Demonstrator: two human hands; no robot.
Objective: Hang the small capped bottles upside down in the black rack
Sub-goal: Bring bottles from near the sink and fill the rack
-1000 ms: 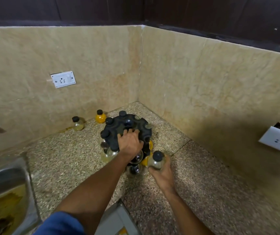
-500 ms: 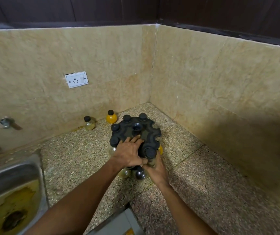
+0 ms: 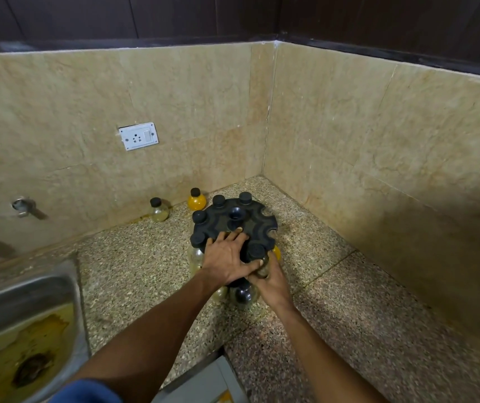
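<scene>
The round black rack (image 3: 250, 225) stands on the speckled counter near the corner, with several black-capped bottles seated in its rim slots. My left hand (image 3: 227, 258) lies flat on the rack's near top, fingers spread. My right hand (image 3: 270, 279) grips a small clear bottle with a black cap (image 3: 257, 253) at the rack's near edge, the cap level with the rim. Two loose bottles stand by the back wall: a clear one (image 3: 159, 210) and an orange one (image 3: 196, 199). More bottles sit lower under the rack (image 3: 243, 293).
A steel sink (image 3: 26, 324) with yellow stains lies at the lower left. A white wall socket (image 3: 138, 136) and a tap stub (image 3: 25, 206) are on the back wall. Tiled walls close the corner behind and to the right.
My right hand has brought the bottle from beside the rack up against its near edge. The left hand has stayed on top of the rack. The view has shifted.
</scene>
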